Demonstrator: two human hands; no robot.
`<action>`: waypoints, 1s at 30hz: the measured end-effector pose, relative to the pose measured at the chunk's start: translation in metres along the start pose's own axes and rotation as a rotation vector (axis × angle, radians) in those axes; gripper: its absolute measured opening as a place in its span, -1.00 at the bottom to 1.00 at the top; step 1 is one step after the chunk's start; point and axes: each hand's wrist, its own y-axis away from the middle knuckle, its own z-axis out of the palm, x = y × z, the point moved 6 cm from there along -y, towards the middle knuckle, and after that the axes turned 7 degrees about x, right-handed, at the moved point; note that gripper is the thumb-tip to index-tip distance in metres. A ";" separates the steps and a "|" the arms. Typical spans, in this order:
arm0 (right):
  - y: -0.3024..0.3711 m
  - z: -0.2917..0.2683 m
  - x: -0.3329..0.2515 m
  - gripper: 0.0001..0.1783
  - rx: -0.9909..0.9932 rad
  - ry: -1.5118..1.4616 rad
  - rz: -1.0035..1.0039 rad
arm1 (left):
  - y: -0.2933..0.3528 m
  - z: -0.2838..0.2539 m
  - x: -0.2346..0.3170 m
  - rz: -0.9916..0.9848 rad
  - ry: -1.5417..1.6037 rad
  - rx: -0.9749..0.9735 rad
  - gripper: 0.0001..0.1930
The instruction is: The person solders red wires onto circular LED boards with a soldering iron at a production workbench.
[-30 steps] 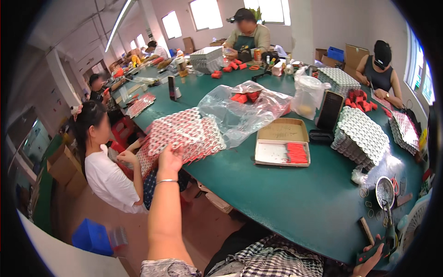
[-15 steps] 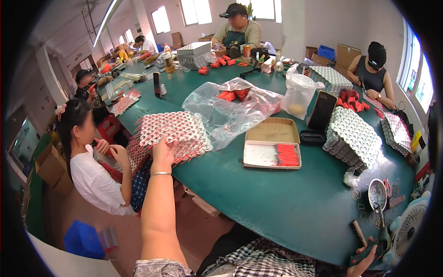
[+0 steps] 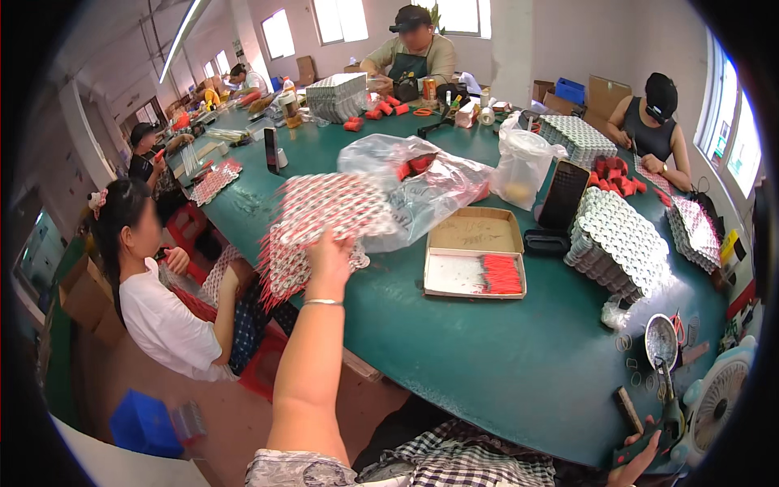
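Note:
My left hand [image 3: 329, 264] is closed on the near edge of a white perforated panel [image 3: 337, 207] with red wire ends sticking out. It lifts the panel above a stack of similar panels [image 3: 296, 268] at the table's left edge. At the lower right, my right hand [image 3: 637, 458] is wrapped round the black handle of a tool [image 3: 669, 426]. Beyond that handle lies a round metal dish [image 3: 661, 341] with grey contents; I cannot tell whether they are one piece. An open cardboard box [image 3: 454, 284] holding red wire pieces [image 3: 501, 274] sits mid-table.
A clear plastic bag [image 3: 438, 191] with red parts lies behind the box. Right of it stand a phone [image 3: 564, 195] and stacked white panels [image 3: 621, 243]. A small fan [image 3: 718, 398] stands beside my right hand. A person in white [image 3: 174, 321] sits close on the left; others work around the table.
My left hand has moved right and slightly up, raising the panel off the stack below it. The seated person's arm has lowered. My right hand stays at the tool.

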 end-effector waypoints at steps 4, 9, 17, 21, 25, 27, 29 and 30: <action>-0.003 -0.001 0.002 -0.62 -0.080 -0.051 0.019 | -0.007 -0.061 0.041 0.035 -0.027 0.128 -0.81; 0.004 0.003 -0.001 -0.57 -0.051 -0.140 -0.105 | -0.001 -0.089 0.044 -0.088 -0.017 0.238 -0.79; 0.009 0.012 -0.002 -0.57 -0.079 -0.134 -0.121 | 0.000 -0.082 0.029 -0.191 -0.070 0.222 -0.76; 0.002 0.008 0.000 -0.57 -0.070 -0.159 -0.165 | 0.010 -0.071 0.034 -0.280 -0.139 0.076 -0.74; 0.004 0.009 -0.002 -0.57 -0.063 -0.171 -0.173 | 0.020 -0.083 0.033 -0.402 -0.279 -0.035 -0.77; 0.006 0.009 -0.003 -0.57 -0.047 -0.159 -0.202 | 0.032 -0.090 0.037 -0.319 -0.465 -0.021 -0.77; 0.003 0.005 0.000 -0.57 -0.036 -0.169 -0.195 | 0.044 -0.096 0.043 -0.293 -0.572 -0.065 -0.76; 0.002 0.003 0.001 -0.57 -0.038 -0.161 -0.189 | 0.050 -0.094 0.049 -0.271 -0.671 -0.088 -0.75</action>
